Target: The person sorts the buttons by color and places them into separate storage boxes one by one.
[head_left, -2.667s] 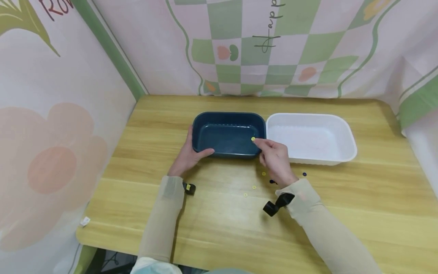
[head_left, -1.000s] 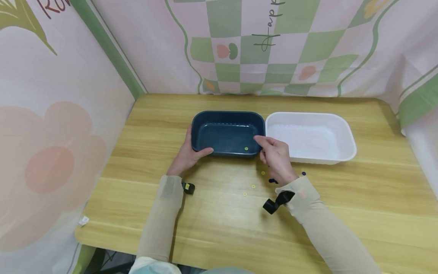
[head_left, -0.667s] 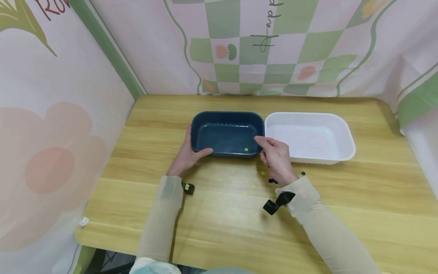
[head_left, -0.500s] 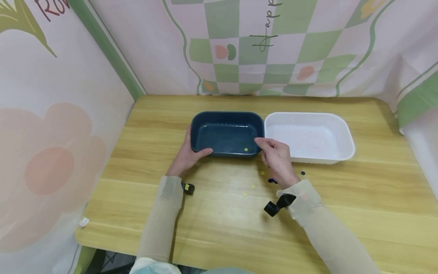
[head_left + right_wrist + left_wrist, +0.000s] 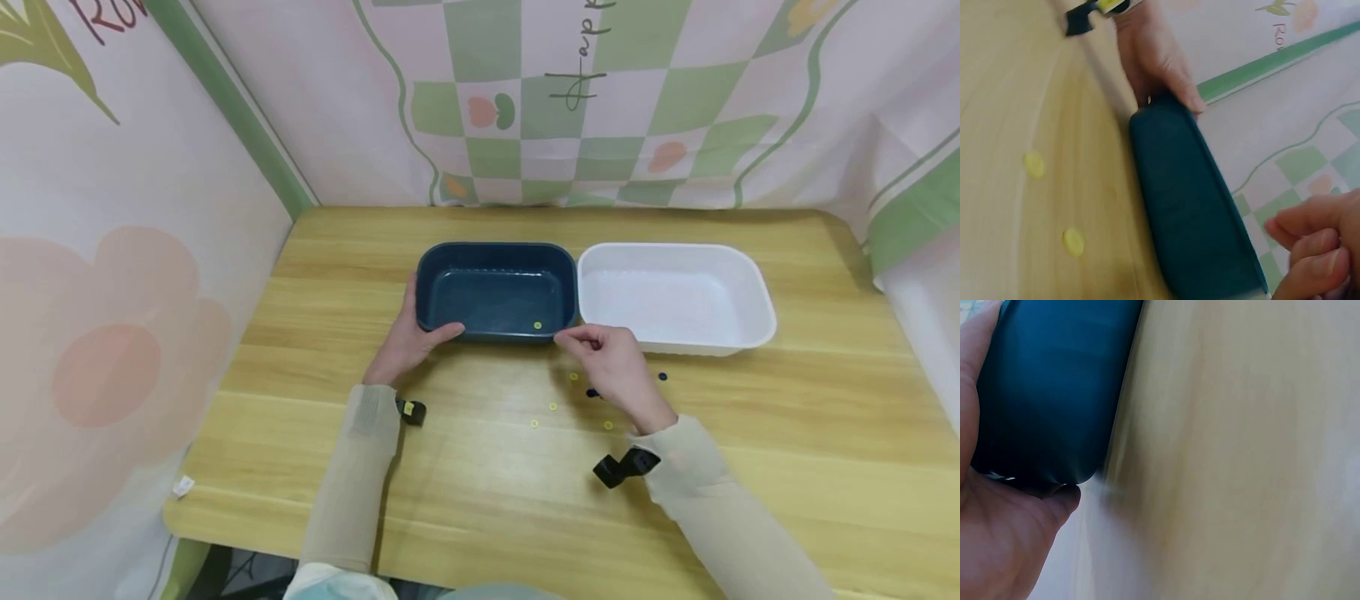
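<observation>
My left hand grips the near left corner of a dark blue rectangular bin. Its thumb lies along the bin's front, the other fingers at the left end, partly hidden. On the bin's floor, near the front right, lies a small yellow button. Just off the bin's front right corner is my right hand, thumb and forefinger tips together, other fingers curled. In the right wrist view nothing shows between those fingertips. Under and around this hand lie several yellow buttons and dark blue buttons.
A white bin stands against the dark blue one on the right. Both rest on a wood-grain table. Patterned cloth hangs behind the table and along its left side. A small white tag is at the left edge.
The yellow button once pinched by my right hand now lies in the dark blue bin. That hand has drawn back from over the bin, uncovering another yellow button. My left hand keeps its grip.
</observation>
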Demonstrator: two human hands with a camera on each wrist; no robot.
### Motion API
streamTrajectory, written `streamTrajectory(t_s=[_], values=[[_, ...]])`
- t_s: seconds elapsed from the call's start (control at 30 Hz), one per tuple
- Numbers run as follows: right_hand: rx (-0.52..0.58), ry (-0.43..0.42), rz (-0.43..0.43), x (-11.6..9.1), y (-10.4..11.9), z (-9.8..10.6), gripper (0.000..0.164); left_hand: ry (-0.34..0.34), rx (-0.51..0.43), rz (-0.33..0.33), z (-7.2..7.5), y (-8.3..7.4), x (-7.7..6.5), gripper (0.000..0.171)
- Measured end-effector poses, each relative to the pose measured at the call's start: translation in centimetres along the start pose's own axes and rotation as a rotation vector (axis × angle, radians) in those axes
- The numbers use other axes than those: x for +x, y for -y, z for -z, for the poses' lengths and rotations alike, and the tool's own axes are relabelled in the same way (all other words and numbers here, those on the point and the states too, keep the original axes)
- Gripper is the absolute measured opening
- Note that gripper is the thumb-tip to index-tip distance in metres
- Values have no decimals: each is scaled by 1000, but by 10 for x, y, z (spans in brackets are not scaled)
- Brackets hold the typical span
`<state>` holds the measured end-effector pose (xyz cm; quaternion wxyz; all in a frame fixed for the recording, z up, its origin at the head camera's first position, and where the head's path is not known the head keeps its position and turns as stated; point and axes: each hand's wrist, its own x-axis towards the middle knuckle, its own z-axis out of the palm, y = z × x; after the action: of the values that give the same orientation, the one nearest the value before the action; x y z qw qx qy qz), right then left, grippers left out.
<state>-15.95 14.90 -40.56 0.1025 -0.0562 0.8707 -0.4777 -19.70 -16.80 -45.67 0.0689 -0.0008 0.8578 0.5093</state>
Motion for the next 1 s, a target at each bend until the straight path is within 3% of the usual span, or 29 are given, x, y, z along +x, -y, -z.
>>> streamTrajectory(t_s=[0.1,0.23,0.33,0.5,0.8,1.0], values=[[-172,2,57,-5,-4,-2,27,3,1,-1,0,0,0,119],[-499,-36,148,-12,-7,-7,14,-4,-1,-5,0,0,-1,121],[-680,-56,190,-15,-9,-11,14,-9,-3,-9,1,1,0,121],[-758,-26,182,-16,-13,-16,22,-4,4,-8,1,0,-1,119],[-847,-3,179,-14,-16,-22,17,-9,5,-6,0,-2,-2,118],[-914,83,146,-12,-10,-23,10,-8,-1,-17,0,-1,0,119]])
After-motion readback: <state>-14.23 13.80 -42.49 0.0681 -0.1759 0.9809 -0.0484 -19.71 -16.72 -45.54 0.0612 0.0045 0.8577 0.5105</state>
